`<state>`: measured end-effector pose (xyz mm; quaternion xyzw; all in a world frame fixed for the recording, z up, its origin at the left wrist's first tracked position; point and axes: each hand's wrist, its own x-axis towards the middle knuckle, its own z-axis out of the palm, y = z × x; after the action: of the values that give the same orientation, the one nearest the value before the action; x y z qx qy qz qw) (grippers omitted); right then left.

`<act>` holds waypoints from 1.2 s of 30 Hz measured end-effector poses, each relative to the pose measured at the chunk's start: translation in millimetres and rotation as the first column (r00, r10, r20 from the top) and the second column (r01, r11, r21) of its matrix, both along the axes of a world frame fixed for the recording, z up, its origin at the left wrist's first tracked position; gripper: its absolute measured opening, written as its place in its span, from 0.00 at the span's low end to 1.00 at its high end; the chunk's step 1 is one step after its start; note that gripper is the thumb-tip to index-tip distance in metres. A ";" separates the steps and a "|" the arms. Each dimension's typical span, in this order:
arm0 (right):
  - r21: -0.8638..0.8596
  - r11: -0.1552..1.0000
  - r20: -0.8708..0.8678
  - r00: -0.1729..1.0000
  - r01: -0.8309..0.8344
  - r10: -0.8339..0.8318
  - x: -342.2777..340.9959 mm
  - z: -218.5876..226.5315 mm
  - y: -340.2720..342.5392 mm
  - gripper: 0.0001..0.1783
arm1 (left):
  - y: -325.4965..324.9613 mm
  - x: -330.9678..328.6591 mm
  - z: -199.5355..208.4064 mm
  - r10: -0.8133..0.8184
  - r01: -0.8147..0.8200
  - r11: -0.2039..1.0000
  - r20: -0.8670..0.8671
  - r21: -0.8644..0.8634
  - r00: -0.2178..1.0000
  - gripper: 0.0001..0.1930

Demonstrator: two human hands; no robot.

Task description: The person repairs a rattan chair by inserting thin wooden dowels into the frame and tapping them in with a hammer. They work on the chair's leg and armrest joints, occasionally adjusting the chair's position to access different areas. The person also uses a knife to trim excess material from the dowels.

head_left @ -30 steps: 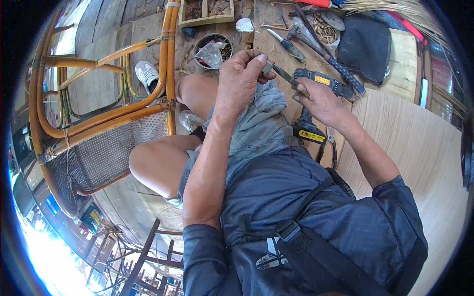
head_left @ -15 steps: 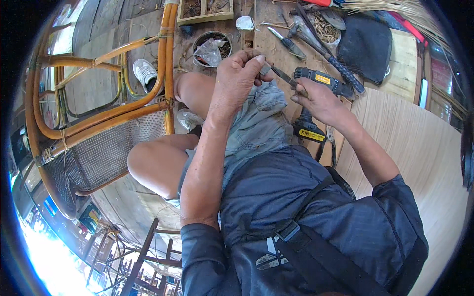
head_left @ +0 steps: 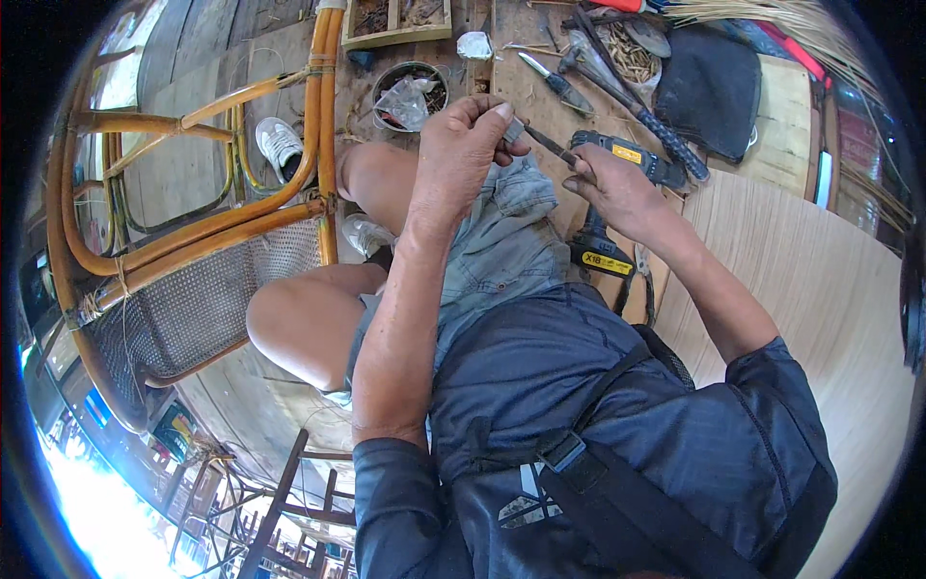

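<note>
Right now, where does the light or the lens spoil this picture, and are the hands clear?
In the head view, white glare washes out the lower-left edge; the head view also bends toward a curved black rim; in that same head view the left hand and right hand look fairly sharp, but their grey block and narrow dark tool show little detail.

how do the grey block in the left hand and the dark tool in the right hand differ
The grey block looks short and chunky, the dark tool long and thin. The block is lighter; the tool is nearly black. The left hand pinches the block; the right hand grips the tool. Both are partly hidden.
</note>
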<state>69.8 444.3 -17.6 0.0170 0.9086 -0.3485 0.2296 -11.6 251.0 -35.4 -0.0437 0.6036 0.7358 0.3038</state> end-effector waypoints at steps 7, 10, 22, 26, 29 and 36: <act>-0.081 0.995 0.089 0.994 0.065 -0.058 5.9 -6.8 -2.9 0.15 | 2.8 3.7 -8.6 0.011 -0.010 0.995 -0.014 0.095 1.000 0.15; -0.168 0.983 0.160 0.986 0.076 -0.049 10.2 -13.8 1.8 0.15 | 3.0 5.8 -15.3 -0.027 0.029 0.995 -0.015 0.093 1.000 0.14; 0.349 0.897 -0.312 0.936 0.271 -0.162 13.0 -56.4 50.8 0.14 | 67.5 -17.5 -117.2 -0.072 -0.058 0.897 -0.275 -0.438 0.959 0.16; 0.506 0.819 -0.360 0.929 0.270 -0.083 14.9 -80.5 85.6 0.16 | 95.0 -20.1 -114.8 -0.106 -0.070 0.845 -0.295 -0.530 0.949 0.15; 0.557 0.798 -0.285 0.955 0.230 -0.076 11.5 -89.6 95.9 0.20 | 94.2 -19.6 -117.0 -0.143 -0.046 0.857 -0.322 -0.513 0.936 0.17; 0.042 0.978 -0.430 0.887 0.202 -0.165 -26.9 -85.9 69.6 0.19 | 68.4 -17.0 -119.4 -0.077 0.080 0.982 0.024 -0.170 0.997 0.14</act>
<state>42.9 513.9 -103.5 0.0363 0.9451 -0.3246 -0.0086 -28.6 319.5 -154.8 -0.0521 0.6629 0.6685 0.3331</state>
